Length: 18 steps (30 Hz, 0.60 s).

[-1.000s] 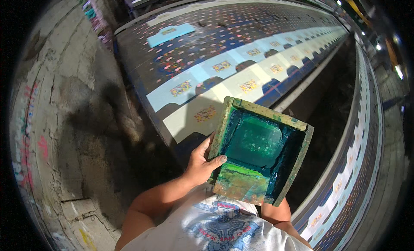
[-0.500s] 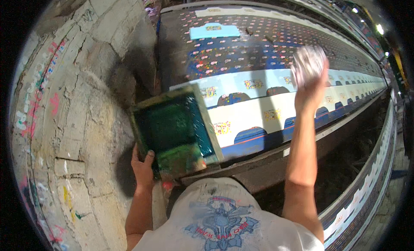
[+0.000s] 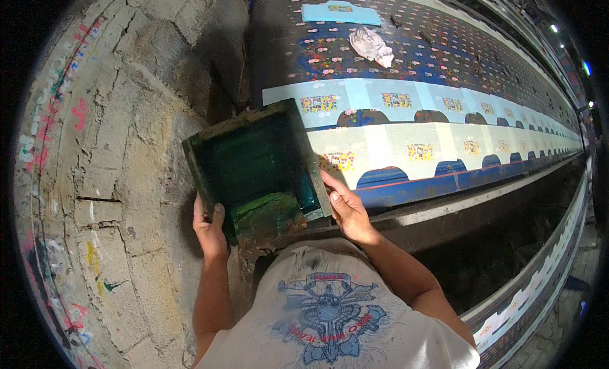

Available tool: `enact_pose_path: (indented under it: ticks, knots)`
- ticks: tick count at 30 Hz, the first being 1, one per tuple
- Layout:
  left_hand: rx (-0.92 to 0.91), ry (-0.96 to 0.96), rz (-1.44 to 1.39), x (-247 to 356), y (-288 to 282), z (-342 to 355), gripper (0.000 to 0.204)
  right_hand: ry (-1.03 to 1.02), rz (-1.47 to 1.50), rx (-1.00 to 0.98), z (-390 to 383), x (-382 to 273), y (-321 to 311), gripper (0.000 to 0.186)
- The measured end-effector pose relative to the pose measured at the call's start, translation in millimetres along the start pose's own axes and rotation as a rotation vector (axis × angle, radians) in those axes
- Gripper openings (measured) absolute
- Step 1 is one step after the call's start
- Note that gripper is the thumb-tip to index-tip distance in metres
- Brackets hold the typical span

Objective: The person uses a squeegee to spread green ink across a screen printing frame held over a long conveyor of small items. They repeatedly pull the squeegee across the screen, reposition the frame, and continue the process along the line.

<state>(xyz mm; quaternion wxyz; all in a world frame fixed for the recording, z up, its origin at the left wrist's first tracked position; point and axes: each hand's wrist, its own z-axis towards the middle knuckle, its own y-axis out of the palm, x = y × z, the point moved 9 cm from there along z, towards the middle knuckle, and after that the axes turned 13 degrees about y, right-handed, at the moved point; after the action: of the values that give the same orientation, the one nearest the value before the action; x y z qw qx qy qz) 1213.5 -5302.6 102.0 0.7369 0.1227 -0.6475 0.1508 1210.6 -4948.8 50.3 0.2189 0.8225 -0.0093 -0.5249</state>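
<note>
A wooden screen-printing frame (image 3: 241,153) stained dark green is held tilted in front of me at the table's left end, with a flat green-smeared board (image 3: 266,218) across its lower part. My left hand (image 3: 210,226) grips its left side, thumb on the face. My right hand (image 3: 347,210) is closed on the right side near the lower corner. Beyond the frame lie a pale blue row (image 3: 368,96) and a cream row (image 3: 387,144) of cut pieces printed with small colourful motifs. A crumpled white cloth (image 3: 371,47) lies farther back on the dark speckled table.
A pale blue folded piece (image 3: 339,14) lies at the back of the long table (image 3: 463,71). A cracked, paint-marked concrete surface (image 3: 114,147) runs along my left. A second long table with printed strips (image 3: 507,312) curves along the right, beyond a dark gap.
My right hand has let go of the crumpled cloth, which now lies on the table, and has come down to take hold of the frame's right side. The view has turned rightward since a second ago.
</note>
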Motion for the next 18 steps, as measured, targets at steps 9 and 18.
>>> enact_pose_path:
  ticks: [9,18]
  knots:
    - [-0.179,0.118,0.034,-50.2,68.5,25.7,0.085,-0.197,-0.007,0.443,-37.2,14.0,-63.7,0.042]
    - [-0.236,0.141,-0.248,-63.7,169.7,-13.1,0.081,-0.031,-0.358,0.739,-80.6,-30.2,-122.4,0.043]
